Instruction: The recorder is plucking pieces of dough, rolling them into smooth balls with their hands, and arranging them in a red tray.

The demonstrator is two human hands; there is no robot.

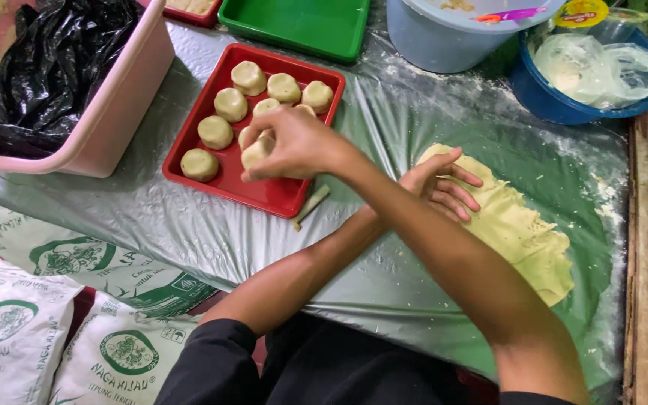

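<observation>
A pink tub lined with a black plastic bag sits at the far left of the counter, which is covered in clear sheeting dusted with flour. A green tray lies at the back beside a grey bucket. A blue bowl holds crumpled plastic wrap. White flour sacks lie below.

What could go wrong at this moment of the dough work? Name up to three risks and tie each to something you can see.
1. The right hand holds a dough ball over the crowded red tray; setting it down could squash neighbouring dough balls.
2. The arms are crossed, so the left hand on the dough sheet may tear its ragged edge.
3. A small stick at the tray's edge could be knocked away.
</observation>
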